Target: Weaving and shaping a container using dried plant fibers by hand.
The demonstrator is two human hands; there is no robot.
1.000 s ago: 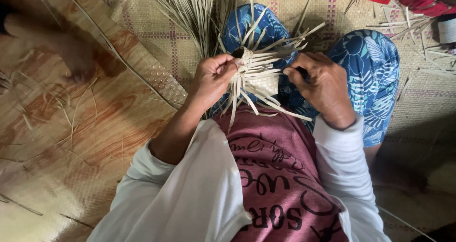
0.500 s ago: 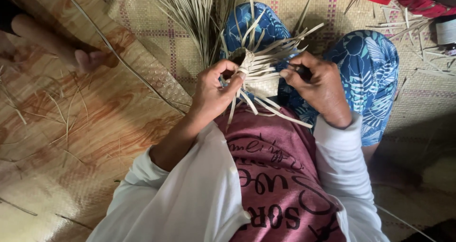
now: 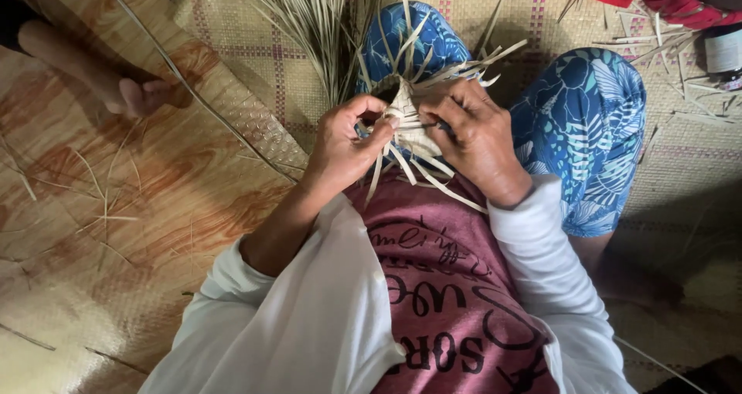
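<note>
1. Both hands work at upper centre: left hand (image 3: pixel 344 143) pinches the small woven palm-leaf piece (image 3: pixel 408 123).
2. Right hand (image 3: pixel 479 139) grips its strips (image 3: pixel 433 179).
3. Likely light, springy, easily frayed; hold near the woven core.

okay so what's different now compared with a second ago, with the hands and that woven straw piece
The other person's bare foot at upper left slid rightwards across the wood-patterned mat. The left hand curled its fingers further over the small pale woven straw piece. Unchanged: the right hand grips it from the other side, above the blue floral-trousered knees, loose straw bundle beyond.
</note>
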